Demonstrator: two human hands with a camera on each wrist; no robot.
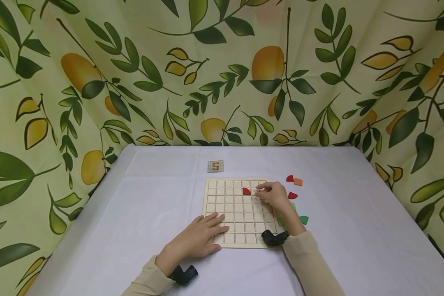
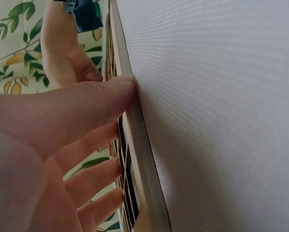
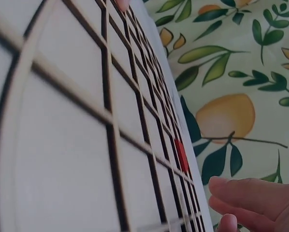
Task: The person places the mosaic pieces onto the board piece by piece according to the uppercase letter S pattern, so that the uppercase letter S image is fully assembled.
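A pale wooden grid board [image 1: 240,220] lies on the table with a red quarter-circle piece [image 1: 246,191] in one of its upper cells. My left hand [image 1: 201,234] rests at the board's lower left, fingers spread over the cells. In the left wrist view its thumb [image 2: 101,96] presses against the board's edge. Over the upper right cells hovers my right hand [image 1: 273,195], just right of the red piece. Its fingers [image 3: 246,195] reach forward in the right wrist view, with nothing visible between them and the thumb.
Right of the board lie two more red pieces [image 1: 292,195], an orange square [image 1: 298,181] and several green pieces [image 1: 304,220], some partly behind the right arm. A small patterned card [image 1: 215,166] lies beyond the board. A leaf-printed curtain [image 1: 222,82] surrounds the white table [image 1: 151,197].
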